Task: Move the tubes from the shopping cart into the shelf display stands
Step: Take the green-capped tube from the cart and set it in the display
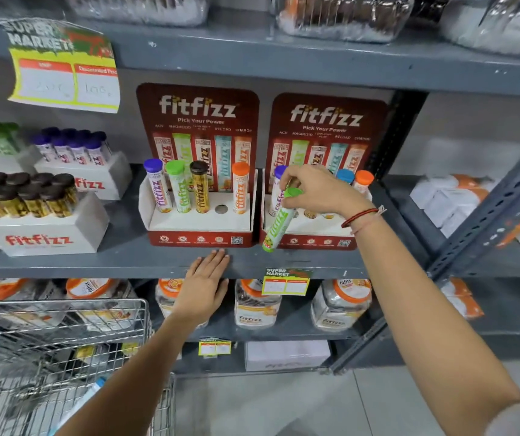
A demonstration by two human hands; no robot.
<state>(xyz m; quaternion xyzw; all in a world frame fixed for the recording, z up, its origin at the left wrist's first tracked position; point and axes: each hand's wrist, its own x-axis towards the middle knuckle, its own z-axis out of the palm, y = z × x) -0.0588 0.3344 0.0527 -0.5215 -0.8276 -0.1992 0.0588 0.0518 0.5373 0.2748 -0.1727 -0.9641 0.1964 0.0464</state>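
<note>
The right hand [317, 190] grips a green tube [279, 223] by its cap, tilted before the right display stand [310, 229]. The left stand [199, 221] holds four tubes with one hole vacant. The left hand [205, 283] lies open and flat on the grey shelf [95, 262] edge, above the wire cart [57, 341].

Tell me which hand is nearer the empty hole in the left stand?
Left. The left hand rests on the shelf edge just below the empty hole; the right hand, holding the green tube, is at the neighbouring stand.
</note>
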